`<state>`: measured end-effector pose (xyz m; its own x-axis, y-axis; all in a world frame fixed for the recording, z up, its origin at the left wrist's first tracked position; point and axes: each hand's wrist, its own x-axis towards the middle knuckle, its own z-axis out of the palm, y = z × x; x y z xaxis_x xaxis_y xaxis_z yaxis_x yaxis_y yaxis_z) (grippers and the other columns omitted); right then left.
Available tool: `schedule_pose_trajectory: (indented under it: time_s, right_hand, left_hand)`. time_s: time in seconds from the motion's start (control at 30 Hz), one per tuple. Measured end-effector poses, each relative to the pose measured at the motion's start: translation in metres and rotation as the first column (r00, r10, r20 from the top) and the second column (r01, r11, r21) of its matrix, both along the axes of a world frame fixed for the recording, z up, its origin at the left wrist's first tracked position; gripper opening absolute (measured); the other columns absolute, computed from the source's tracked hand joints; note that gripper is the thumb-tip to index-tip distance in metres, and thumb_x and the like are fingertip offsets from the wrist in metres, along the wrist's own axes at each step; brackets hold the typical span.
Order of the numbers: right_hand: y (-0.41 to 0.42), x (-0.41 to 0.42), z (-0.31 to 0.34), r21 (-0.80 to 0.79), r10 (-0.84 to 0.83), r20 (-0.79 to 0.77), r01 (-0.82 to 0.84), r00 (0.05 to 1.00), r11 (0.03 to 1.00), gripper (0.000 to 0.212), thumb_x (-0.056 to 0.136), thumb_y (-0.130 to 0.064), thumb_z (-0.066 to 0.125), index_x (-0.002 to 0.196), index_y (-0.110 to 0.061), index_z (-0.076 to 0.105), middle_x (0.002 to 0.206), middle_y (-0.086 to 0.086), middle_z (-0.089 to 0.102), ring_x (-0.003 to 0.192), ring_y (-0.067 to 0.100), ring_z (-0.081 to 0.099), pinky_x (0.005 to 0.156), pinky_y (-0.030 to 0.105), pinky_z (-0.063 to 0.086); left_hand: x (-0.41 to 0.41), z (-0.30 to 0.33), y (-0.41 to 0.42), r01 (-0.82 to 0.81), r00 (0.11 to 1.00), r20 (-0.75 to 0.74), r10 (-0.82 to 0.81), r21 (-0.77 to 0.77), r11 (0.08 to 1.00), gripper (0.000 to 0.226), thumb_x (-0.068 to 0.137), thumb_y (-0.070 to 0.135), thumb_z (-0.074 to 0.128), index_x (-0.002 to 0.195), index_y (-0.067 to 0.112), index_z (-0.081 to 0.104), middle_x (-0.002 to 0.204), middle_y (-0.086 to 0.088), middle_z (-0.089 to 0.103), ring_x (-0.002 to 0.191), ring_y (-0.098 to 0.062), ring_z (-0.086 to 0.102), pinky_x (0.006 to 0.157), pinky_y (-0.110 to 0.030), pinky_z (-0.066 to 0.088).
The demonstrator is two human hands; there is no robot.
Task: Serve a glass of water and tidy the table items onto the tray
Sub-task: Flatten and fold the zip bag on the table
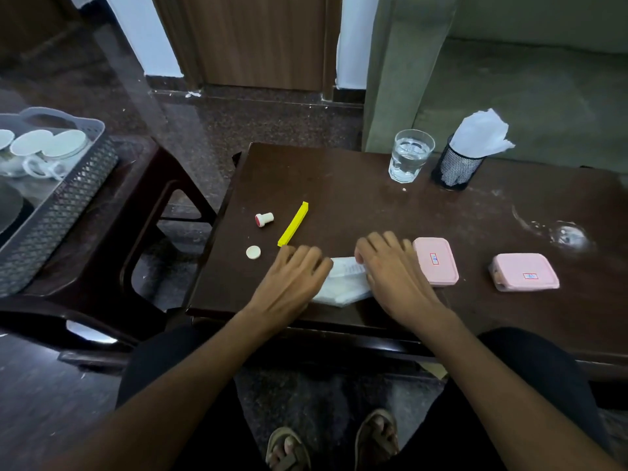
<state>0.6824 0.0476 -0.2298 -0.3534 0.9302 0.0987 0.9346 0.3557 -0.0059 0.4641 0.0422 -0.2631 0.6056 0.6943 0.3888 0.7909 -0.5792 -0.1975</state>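
A white plastic packet lies near the front edge of the dark wooden table. My left hand presses on its left side and my right hand rests on its right side, fingers bent over the top edge. A glass of water stands at the back of the table. A yellow clip stick, a small white stopper with a red end and a round white cap lie to the left. Two pink lidded boxes sit to the right. The grey tray is far left.
The tray rests on a dark plastic chair and holds white cups. A black mesh holder with white tissue stands beside the glass. A wet patch marks the table's right side. A green sofa lies behind.
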Motion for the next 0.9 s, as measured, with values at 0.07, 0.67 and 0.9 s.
schedule_pose_trajectory:
  time_s: [0.07,0.67,0.9]
  right_hand:
    - [-0.010,0.001,-0.004,-0.015,-0.008,0.009,0.008,1.000,1.000,0.035,0.077,-0.006,0.062,0.104,-0.025,0.050,0.106,-0.002,0.053,0.098,0.027,0.050,0.076,0.041,0.041]
    - [-0.041,0.006,0.015,-0.126,-0.034,-0.215,0.006,0.976,0.992,0.015,0.095,-0.006,0.052,0.105,-0.015,0.060,0.107,0.006,0.059,0.086,0.030,0.061,0.075,0.045,0.051]
    - [-0.053,0.004,-0.001,-0.083,0.011,-0.124,-0.022,0.992,0.996,0.010,0.096,-0.015,0.054,0.102,-0.017,0.062,0.104,0.001,0.059,0.094,0.025,0.056,0.080,0.039,0.049]
  left_hand:
    - [-0.002,-0.007,-0.009,-0.009,1.000,0.025,0.011,-0.079,0.997,0.028,0.079,-0.003,0.063,0.103,0.011,0.061,0.102,-0.010,0.060,0.085,-0.033,0.057,0.074,-0.042,0.043]
    - [-0.008,-0.008,-0.025,-0.031,0.995,0.090,0.051,-0.216,0.976,0.024,0.099,0.036,0.063,0.116,0.019,0.060,0.140,-0.007,0.066,0.126,-0.024,0.064,0.094,-0.043,0.042]
    - [-0.010,-0.017,-0.028,0.052,0.998,-0.034,-0.059,-0.173,0.984,0.018,0.089,0.002,0.070,0.106,0.007,0.071,0.141,-0.022,0.065,0.135,-0.035,0.061,0.103,-0.045,0.052]
